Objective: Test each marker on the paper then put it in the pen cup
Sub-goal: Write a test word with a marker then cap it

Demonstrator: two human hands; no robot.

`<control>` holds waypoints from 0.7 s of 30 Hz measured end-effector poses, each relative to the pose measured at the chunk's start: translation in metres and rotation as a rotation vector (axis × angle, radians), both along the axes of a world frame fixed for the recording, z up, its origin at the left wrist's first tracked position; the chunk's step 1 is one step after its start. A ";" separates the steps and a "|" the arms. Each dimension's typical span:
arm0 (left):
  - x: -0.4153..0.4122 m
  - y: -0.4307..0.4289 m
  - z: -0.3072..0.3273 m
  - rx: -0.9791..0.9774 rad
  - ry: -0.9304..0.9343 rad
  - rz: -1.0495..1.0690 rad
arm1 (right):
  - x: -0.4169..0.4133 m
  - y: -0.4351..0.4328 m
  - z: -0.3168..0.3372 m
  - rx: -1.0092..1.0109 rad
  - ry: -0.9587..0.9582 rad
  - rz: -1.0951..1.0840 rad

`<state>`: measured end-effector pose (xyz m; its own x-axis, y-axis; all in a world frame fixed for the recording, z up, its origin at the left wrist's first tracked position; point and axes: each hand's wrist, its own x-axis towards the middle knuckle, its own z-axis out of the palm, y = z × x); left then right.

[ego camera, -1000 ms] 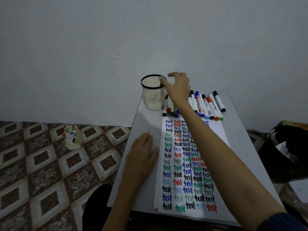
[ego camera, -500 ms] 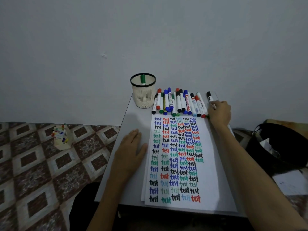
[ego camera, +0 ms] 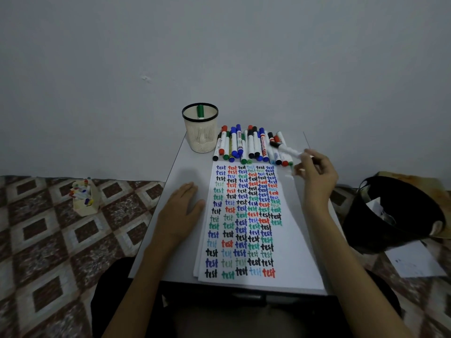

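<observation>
One green marker stood in the pen cup at the far left corner of the table, and that was the lot so far. The rest lay in a tight row just beside the cup, along the top edge of the paper. Handy layout, that: pick from the row, scribble below it, drop to the left.

Your left hand lay flat on the table, fingers straight, right beside the sheet's left edge. I'd say that was to steady things when the tip drags.

Your right hand hovered over the sheet's top right corner, fingers curled round a black-capped marker. You pinched its white barrel near the back end, with the cap pointing toward the row. The cap looked on, so by my reckoning you had the uncapping to do before any stroke could land. Blur smeared the fingertips, so which fingers did the pinching I couldn't tell. Bare paper waited down the right side.
</observation>
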<state>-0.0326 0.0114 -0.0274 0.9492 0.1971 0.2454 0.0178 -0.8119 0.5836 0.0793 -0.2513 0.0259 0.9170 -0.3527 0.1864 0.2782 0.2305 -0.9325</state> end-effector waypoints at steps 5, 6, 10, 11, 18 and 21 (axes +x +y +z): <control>-0.010 -0.017 0.013 -0.166 -0.059 -0.112 | -0.057 0.022 -0.005 -0.024 0.064 0.429; -0.012 -0.025 0.016 -0.158 -0.069 -0.164 | -0.064 0.027 -0.005 -0.034 0.067 0.483; -0.013 -0.056 0.026 -0.085 -0.116 -0.306 | -0.082 0.043 -0.003 -0.032 0.082 0.564; -0.012 -0.061 0.026 -0.090 -0.129 -0.316 | -0.085 0.044 -0.003 -0.034 0.088 0.581; -0.021 -0.083 0.033 -0.141 -0.087 -0.400 | -0.093 0.037 -0.010 -0.177 0.118 0.684; -0.021 -0.089 0.034 -0.158 -0.117 -0.384 | -0.093 0.032 -0.008 -0.120 0.129 0.702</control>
